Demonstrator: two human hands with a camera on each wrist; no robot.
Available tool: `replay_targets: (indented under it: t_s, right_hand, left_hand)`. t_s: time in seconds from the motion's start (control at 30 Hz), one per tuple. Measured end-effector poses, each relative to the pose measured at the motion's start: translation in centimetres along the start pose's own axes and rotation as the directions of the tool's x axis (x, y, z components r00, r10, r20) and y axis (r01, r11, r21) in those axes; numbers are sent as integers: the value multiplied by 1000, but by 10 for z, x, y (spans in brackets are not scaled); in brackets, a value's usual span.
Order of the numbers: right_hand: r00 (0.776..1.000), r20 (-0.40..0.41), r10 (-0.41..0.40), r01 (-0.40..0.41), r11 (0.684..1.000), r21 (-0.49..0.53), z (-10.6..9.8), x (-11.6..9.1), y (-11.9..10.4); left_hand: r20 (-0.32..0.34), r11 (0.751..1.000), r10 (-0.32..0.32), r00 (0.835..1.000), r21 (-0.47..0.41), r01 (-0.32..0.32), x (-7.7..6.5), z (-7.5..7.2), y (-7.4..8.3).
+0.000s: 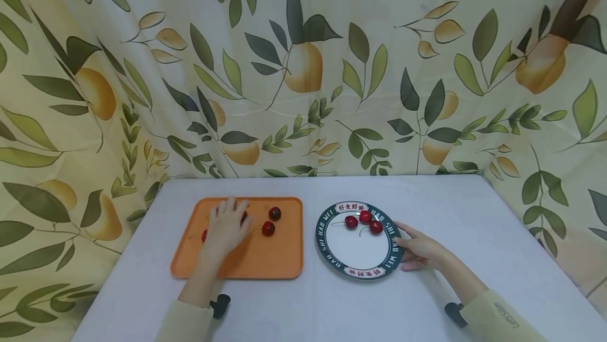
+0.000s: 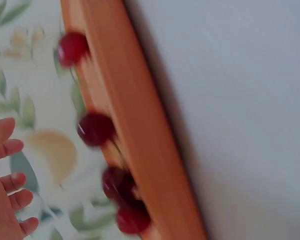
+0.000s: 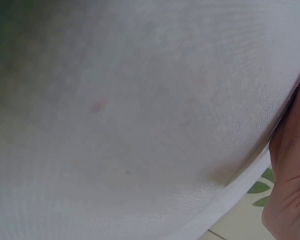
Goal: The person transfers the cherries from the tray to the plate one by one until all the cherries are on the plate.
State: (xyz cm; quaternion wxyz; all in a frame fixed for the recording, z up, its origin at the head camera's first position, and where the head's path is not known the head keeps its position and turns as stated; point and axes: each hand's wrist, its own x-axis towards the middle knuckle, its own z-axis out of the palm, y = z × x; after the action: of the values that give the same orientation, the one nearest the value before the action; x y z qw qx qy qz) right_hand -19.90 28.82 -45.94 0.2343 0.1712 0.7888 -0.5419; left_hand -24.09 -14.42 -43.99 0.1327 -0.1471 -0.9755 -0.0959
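My left hand (image 1: pixel 227 228) hovers over an orange tray (image 1: pixel 284 263) with its fingers spread and nothing held. Several dark red cherries lie on this tray: one cherry (image 1: pixel 267 228) and a darker cherry (image 1: pixel 274 213) show right of the hand, others are partly hidden by it. In the left wrist view the fingers (image 2: pixel 21 199) are apart from the cherries (image 2: pixel 96 129). A round white plate (image 1: pixel 362 252) with a dark green lettered rim bears three cherries (image 1: pixel 351 222). At its right edge my right hand (image 1: pixel 422 250) grips the rim; some fingers are below it.
A white cloth covers the table (image 1: pixel 308 310), with tray and plate side by side. Behind it hangs a curtain (image 1: pixel 303 120) printed with fruit and leaves. A small dark device (image 1: pixel 220 306) sits at the left wrist, another device (image 1: pixel 456 314) at the right.
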Motion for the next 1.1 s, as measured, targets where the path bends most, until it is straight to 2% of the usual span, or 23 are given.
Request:
replay_targets:
  t_s: [0.1,0.23,0.43,0.57,0.7,0.87,0.97,1.1]
  right_hand:
    - [1000,-8,7,-7,1000,2,1,1,0]
    - [1000,-8,3,-3,1000,-4,0,-1,0]
    - [1000,-9,-8,8,1000,-13,0,-4,0]
    - [1000,-7,-12,12,1000,-16,1,-4,0]
    - [1000,-4,-14,14,1000,-16,1,-3,0]
    - [1000,-1,-17,17,1000,-14,1,-3,0]
    - [1000,2,-16,16,1000,-12,1,-3,0]
    - [1000,3,-11,11,1000,-9,0,-1,0]
  left_hand:
    - [-13,996,-87,996,-5,86,-10,-4,-27]
    - [-2,985,-172,985,8,172,-24,-8,-57]
    - [65,973,-229,971,48,226,-38,-12,-88]
    - [142,972,-232,962,59,226,-43,-12,-98]
    - [211,978,-206,955,80,194,-47,-10,-103]
    - [306,979,-206,930,71,193,-50,-9,-106]
    - [335,977,-211,918,62,202,-53,-9,-108]
    - [334,980,-201,921,55,194,-56,-9,-109]
